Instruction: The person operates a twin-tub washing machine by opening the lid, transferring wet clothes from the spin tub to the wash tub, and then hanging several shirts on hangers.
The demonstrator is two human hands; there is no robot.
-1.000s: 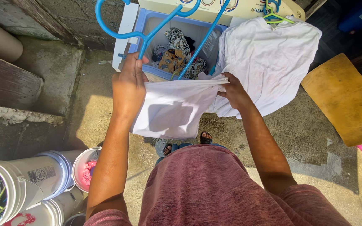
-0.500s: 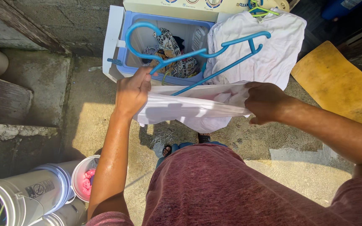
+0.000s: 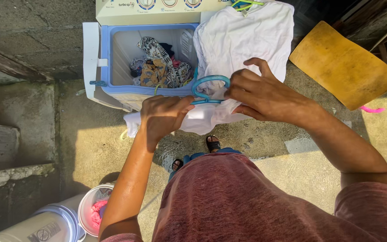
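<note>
My left hand (image 3: pixel 164 117) grips a white shirt (image 3: pixel 202 117) and the lower part of a blue plastic hanger (image 3: pixel 209 85). Only the hanger's hook loop shows above the cloth; the rest is hidden inside the shirt. My right hand (image 3: pixel 263 92) pinches the shirt's neck right beside the hook. Both hands hover in front of an open washing machine tub (image 3: pixel 108 54) that holds patterned clothes (image 3: pixel 160 67).
Another white shirt (image 3: pixel 247 36) on a green hanger hangs over the machine's right half. A yellow board (image 3: pixel 343 65) lies on the concrete at right. White buckets (image 3: pixel 54 224) and a bucket with pink cloth (image 3: pixel 96 210) stand at lower left. A concrete step (image 3: pixel 5 148) is at left.
The hanger has gone down inside the shirt, leaving only its hook out. My right hand moved left to the neck, and both hands came closer together.
</note>
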